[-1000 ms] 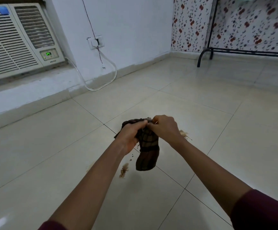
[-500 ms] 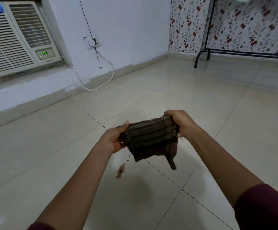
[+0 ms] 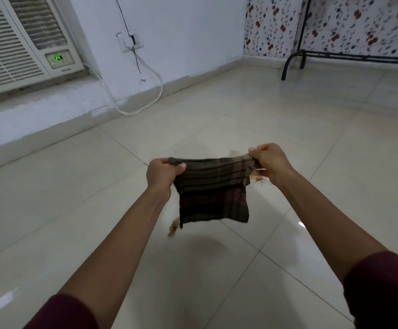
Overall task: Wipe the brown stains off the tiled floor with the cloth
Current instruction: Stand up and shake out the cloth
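Note:
A dark brown plaid cloth (image 3: 213, 191) hangs spread flat in the air above the cream tiled floor (image 3: 324, 167). My left hand (image 3: 162, 174) pinches its top left corner and my right hand (image 3: 268, 160) pinches its top right corner. One brown stain (image 3: 173, 227) shows on the tiles just below the cloth's lower left corner. Another brown stain (image 3: 259, 178) lies on the floor under my right hand, partly hidden by it. A faint smear (image 3: 233, 152) sits beyond the cloth's top edge.
A window air conditioner (image 3: 15, 43) sits on a raised ledge (image 3: 38, 119) at the left. A white cable (image 3: 143, 100) loops down from a wall socket (image 3: 129, 42). A black metal stand (image 3: 293, 60) is at the back right by the floral wall.
The cloth was bunched between both hands a second ago. My hands have drawn apart and pulled it open into a flat square.

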